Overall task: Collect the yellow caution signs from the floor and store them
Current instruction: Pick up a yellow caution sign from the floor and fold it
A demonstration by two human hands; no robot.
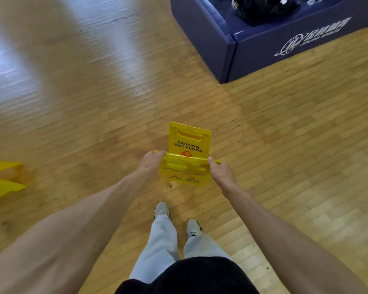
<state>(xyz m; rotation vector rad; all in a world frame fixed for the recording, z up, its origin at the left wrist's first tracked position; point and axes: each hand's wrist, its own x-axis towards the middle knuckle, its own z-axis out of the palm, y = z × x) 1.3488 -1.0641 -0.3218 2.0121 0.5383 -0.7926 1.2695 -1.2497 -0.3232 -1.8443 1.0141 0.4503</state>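
Leftmost, a second yellow caution sign [0,181] stands spread open on the wooden floor [77,98], cut off by the frame edge and well apart from the person. Toward the middle, the left hand [150,164] is closed over the left end of the top edge of the nearer panel of the wet-floor sign [187,158], fingers curled over the far side so only the back of the hand shows. That sign carries "CAUTION WET FLOOR" on the far panel, which rises behind the near one; both panels meet between the hands, and whether its feet touch the floor or hang just above cannot be told. The right hand [221,172] pinches the right end of the same edge, thumb on top. Below, the person's shoes [176,219] stand close to the sign. Far right and up, a navy padded block [253,49] with white lettering sits on the floor, dark gear lying on it.

By the look of it, the step in hand is folding this sign flat for carrying. Next would call for pressing the panels together, shifting to a one-handed hold, then going left for the other sign.
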